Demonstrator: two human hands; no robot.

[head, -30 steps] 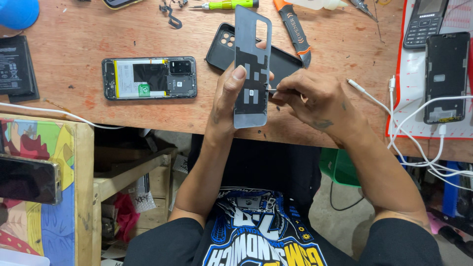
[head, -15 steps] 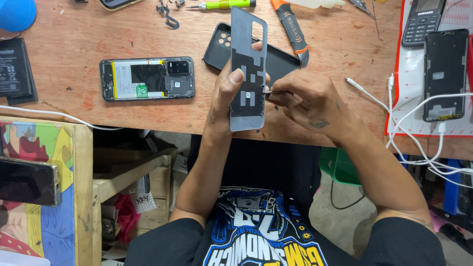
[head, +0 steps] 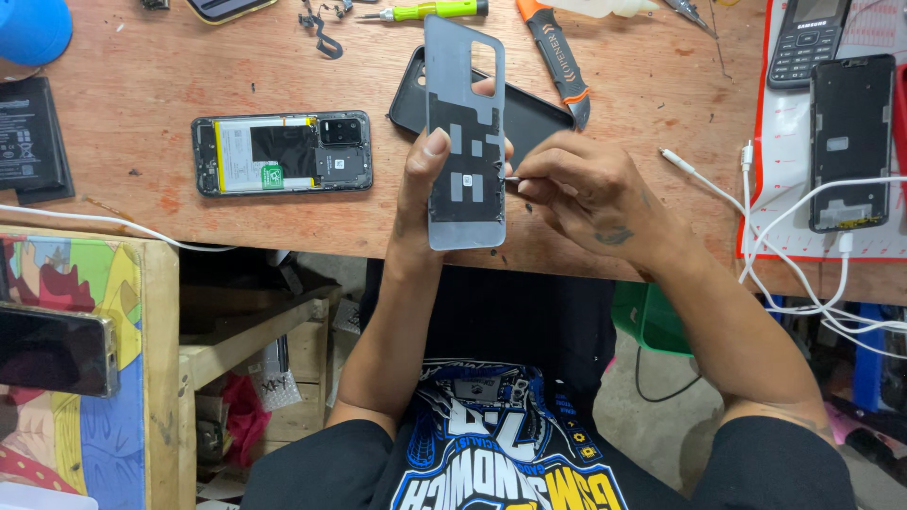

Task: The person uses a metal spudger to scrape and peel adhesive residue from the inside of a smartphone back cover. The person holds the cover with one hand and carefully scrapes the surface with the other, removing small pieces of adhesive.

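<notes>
A grey phone back cover (head: pixel 464 142) is being gripped by the left hand (head: pixel 422 194). Its edge is being worked by the right hand (head: pixel 586 194), pinched on a thin tool (head: pixel 511 179). The opened phone (head: pixel 282 153), left of both hands, is lying uncovered

Opened phone (head: pixel 282 154) lying flat on wooden bench (head: pixel 142 85), battery showing. Black case (head: pixel 539 111) beyond. Orange utility knife (head: pixel 555 57), green screwdriver (head: pixel 425 10) at far edge. White cables (head: pixel 803 236), keypad phone (head: pixel 805 40) on red mat (head: pixel 784 132).

A phone repair workshop: opened phone (head: pixel 282 153) on the scuffed wooden bench (head: pixel 142 94), screwdriver (head: pixel 425 11) and utility knife (head: pixel 554 57) far, charging cables (head: pixel 794 227) right.
</notes>
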